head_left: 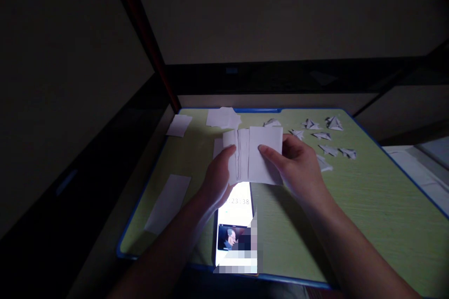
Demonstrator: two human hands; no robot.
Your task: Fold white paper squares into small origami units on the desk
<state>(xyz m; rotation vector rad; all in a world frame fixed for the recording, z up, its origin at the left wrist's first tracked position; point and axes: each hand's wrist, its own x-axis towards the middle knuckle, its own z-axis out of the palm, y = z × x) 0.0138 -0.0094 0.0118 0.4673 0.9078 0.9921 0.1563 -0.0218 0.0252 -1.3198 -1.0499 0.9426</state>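
Note:
Between my two hands, raised above the table, is a stack of white paper sheets, creased and layered toward its left side. My left hand pinches its left edge, thumb in front and fingers hidden behind. On the right part of the paper lies the thumb of my right hand, whose fingers curl behind the right edge. Just below the paper, a lit phone rests on the table and shows a timer and a picture. Its lower right corner is covered by blurred blocks.
Several small folded paper shapes lie at the back right of the green table. Loose white sheets lie at the back left, and a long paper strip lies at the front left. Dark walls stand behind and to the left.

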